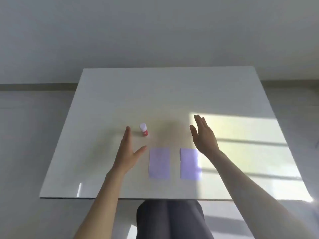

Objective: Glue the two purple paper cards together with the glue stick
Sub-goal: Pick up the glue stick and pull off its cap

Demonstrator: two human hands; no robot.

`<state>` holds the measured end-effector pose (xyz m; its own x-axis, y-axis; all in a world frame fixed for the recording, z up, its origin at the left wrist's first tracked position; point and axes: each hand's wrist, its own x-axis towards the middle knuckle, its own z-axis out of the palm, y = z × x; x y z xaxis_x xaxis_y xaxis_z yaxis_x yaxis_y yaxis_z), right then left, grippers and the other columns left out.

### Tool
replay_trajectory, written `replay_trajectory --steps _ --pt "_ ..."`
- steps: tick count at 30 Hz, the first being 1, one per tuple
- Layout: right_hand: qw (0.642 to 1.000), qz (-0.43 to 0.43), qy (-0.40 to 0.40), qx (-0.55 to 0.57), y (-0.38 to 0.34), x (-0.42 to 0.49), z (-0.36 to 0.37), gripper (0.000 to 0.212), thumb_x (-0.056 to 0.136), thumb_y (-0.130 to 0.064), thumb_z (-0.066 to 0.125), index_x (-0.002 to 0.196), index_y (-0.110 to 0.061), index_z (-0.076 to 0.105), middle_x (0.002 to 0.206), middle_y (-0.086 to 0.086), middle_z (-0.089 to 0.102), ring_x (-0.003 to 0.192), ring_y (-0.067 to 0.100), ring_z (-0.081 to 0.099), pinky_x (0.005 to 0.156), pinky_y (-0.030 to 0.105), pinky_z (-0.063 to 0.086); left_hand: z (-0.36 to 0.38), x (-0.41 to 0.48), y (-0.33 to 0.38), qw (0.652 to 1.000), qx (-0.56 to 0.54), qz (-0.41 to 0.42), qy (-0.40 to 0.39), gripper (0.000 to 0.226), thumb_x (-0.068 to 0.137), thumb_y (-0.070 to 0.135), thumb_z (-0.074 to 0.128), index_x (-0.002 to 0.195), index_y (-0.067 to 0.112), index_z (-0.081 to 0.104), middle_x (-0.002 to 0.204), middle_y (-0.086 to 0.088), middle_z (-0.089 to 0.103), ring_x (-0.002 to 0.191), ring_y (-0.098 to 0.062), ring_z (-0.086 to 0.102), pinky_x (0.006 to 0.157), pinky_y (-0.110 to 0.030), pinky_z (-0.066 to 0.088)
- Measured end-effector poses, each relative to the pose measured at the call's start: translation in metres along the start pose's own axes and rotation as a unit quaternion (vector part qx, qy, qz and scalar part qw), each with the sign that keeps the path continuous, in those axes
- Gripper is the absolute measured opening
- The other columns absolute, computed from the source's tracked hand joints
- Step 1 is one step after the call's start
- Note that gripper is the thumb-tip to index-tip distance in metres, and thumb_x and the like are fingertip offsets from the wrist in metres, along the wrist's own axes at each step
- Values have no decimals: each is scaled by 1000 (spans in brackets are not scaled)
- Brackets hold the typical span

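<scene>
Two purple paper cards lie flat side by side on the white table (pixel 103 104), the left card (pixel 159 163) and the right card (pixel 189 164), with a narrow gap between them. A small glue stick (pixel 144 129) with a white cap and red body stands upright behind the left card. My left hand (pixel 126 152) hovers open, thumb spread, just left of the glue stick and the left card. My right hand (pixel 203 135) is raised open, fingers together, above the far right corner of the right card. Neither hand holds anything.
A bright patch of sunlight (pixel 250 152) falls across the right side of the table. The table's near edge (pixel 120 198) runs just above my lap (pixel 170 219). A grey wall and floor surround the table.
</scene>
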<state>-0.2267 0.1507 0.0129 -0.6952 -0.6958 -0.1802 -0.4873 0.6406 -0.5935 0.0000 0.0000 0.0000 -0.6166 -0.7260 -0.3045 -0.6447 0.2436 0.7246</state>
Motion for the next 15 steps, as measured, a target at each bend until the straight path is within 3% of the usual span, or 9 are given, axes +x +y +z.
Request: replay_trajectory --steps 5,7,8,11,15 --pt "990 -52 106 80 17 10 38 50 100 -27 35 146 -9 27 155 7 30 146 23 18 115 41 27 25 36 -21 993 -25 70 92 76 84 36 67 148 21 30 152 9 37 138 -6 34 109 -17 25" --pt "981 -84 147 92 22 9 46 49 100 -26 37 144 -8 30 153 8 35 145 23 24 113 36 27 35 47 -22 985 -52 108 123 53 84 33 67 134 25 51 126 16 59 118 2 50 92 2 30" --pt "976 -97 169 101 22 6 47 48 99 -26 39 143 -8 33 151 8 38 142 23 29 112 34 28 38 50 -21 980 -60 126 144 38 84 30 66 122 24 59 112 15 65 109 0 56 83 3 34" --pt "953 -128 231 145 20 -10 50 44 96 -25 47 137 -9 43 142 7 50 129 23 47 104 30 35 45 51 -20 960 -92 161 212 10 86 19 62 94 16 67 87 4 71 97 -17 68 77 -19 44" --pt "943 -148 209 215 -6 -40 39 35 90 -23 60 124 -13 57 110 6 69 86 24 68 76 26 47 36 23 -10 932 -85 224 273 21 81 15 70 102 13 70 95 -1 66 86 -18 63 76 -21 44"
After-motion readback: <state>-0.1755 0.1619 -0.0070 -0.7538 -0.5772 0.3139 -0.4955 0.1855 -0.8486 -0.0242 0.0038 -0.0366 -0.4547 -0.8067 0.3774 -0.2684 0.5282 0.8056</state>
